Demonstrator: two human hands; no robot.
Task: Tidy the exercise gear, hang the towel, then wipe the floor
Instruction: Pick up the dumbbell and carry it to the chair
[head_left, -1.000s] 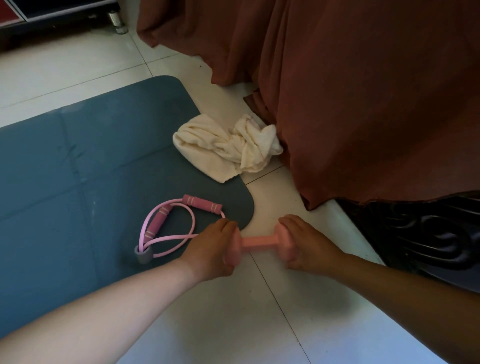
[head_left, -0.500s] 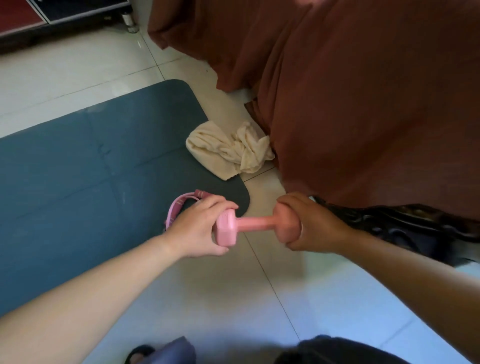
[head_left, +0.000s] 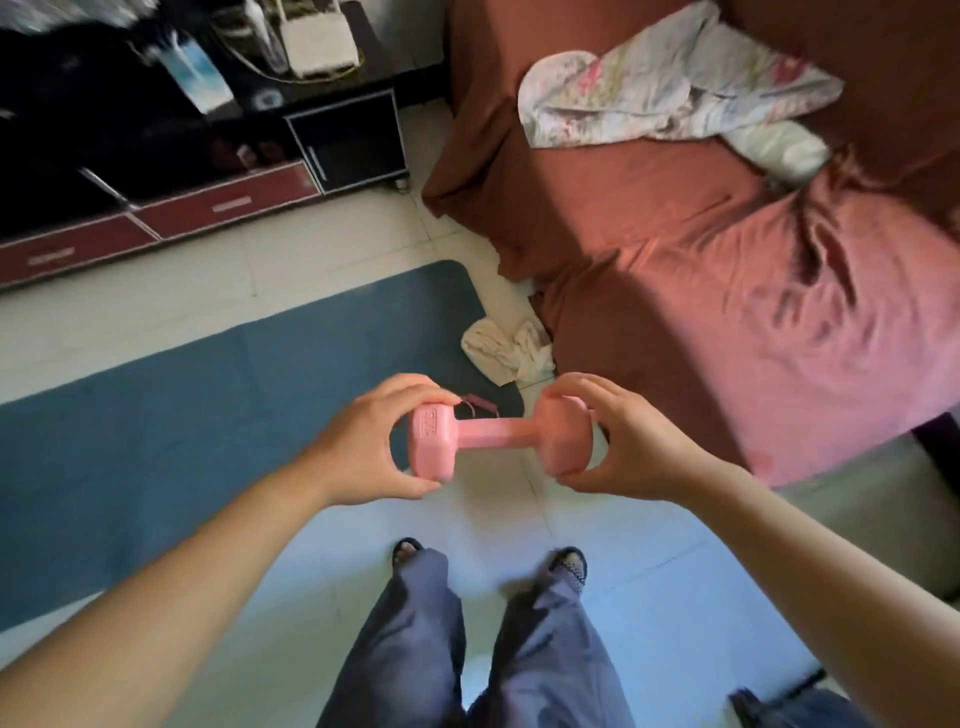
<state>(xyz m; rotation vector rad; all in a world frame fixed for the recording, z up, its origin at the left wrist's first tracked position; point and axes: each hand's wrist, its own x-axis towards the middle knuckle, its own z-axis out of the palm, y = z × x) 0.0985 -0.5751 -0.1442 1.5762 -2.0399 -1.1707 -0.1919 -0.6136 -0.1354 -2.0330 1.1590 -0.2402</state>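
Note:
A pink dumbbell (head_left: 493, 434) is held level in the air in front of me, well above the floor. My left hand (head_left: 371, 441) grips its left head, and my right hand (head_left: 621, 436) grips its right head. Below it, a cream towel (head_left: 506, 351) lies crumpled on the floor at the corner of the blue exercise mat (head_left: 208, 405). Only a small pink bit of the resistance band (head_left: 478, 404) shows behind the dumbbell; the rest is hidden.
A sofa under a reddish-brown cover (head_left: 727, 249) fills the right side, with a floral blanket (head_left: 670, 93) on it. A dark cabinet with red drawers (head_left: 171, 208) stands at the back left. My legs and sandalled feet (head_left: 488, 561) are on the white tiled floor.
I have stood up and lifted the dumbbell off the floor with both hands. The view has pulled back, so the sofa seat, the cabinet and my legs now show.

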